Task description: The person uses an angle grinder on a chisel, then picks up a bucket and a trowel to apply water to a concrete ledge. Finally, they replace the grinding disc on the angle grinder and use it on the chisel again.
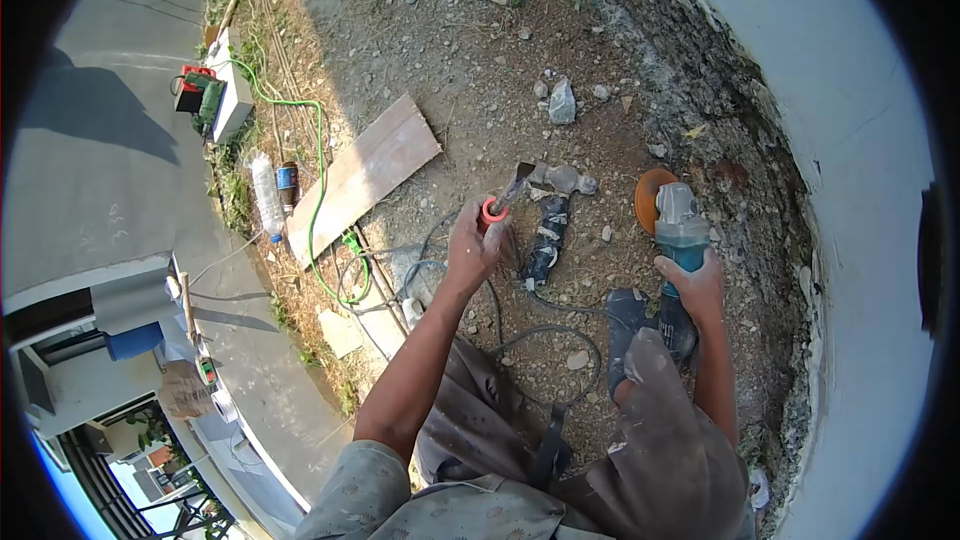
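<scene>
My right hand (697,285) is wrapped round the teal body of an angle grinder (682,230). The grinder's orange disc (652,202) points to the upper left, over the dirt near the wall. In my left hand (474,248) is a hand tool with a red collar (494,210) and a flat dark blade (522,176), its tip angled up and right. Between my hands, a grey-headed tool with a black-wrapped body (549,230) lies on the ground. My shoe (630,324) rests just below the grinder.
A white wall (860,140) curves along the right. A wooden board (375,175), a green cord (321,155), a grey cable (598,360), a clear bottle (266,195) and a dark bottle (288,183) lie on the stony ground. A green power tool (207,105) sits far left.
</scene>
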{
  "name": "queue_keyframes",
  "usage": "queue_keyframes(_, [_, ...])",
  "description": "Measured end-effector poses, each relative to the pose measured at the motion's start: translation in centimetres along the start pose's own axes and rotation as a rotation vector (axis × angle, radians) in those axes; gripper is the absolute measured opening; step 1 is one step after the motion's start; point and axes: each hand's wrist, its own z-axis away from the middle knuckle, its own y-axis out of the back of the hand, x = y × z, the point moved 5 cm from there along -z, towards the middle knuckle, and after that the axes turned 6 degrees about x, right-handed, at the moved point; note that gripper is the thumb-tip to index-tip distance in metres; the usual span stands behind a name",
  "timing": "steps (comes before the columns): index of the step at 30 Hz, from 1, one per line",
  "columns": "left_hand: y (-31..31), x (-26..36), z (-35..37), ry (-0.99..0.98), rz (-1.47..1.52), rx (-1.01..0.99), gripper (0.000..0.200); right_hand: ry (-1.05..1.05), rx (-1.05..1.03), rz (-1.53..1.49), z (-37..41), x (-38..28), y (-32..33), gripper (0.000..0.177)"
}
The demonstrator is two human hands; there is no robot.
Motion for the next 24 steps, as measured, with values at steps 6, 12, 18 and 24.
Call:
queue_keyframes(6, [0.4,1.6,-0.2,-0.041,0.134,0.117,0.028,0.059,0.024,-0.001,0.6,0.5,-0.9,0.069])
queue_keyframes(12, [0.8,2.1,-0.5,-0.225,-0.167,0.193,0.027,0.129,0.023,-0.054,1.0,-0.4,-1.1,0.065])
queue_keyframes(18, [-1.1,0.2,-1.1,-0.047,-0.276,-0.132,0.03,0.095,-0.018,-0.078,-0.4,0.8,-0.9,0.059])
queue_keyframes(24, [-4.1,-2.5,-0.1,0.016,-0.376,-0.207,0.034,0.115,-0.026,-0.237,-2.6,-3.3,0.2,0.058])
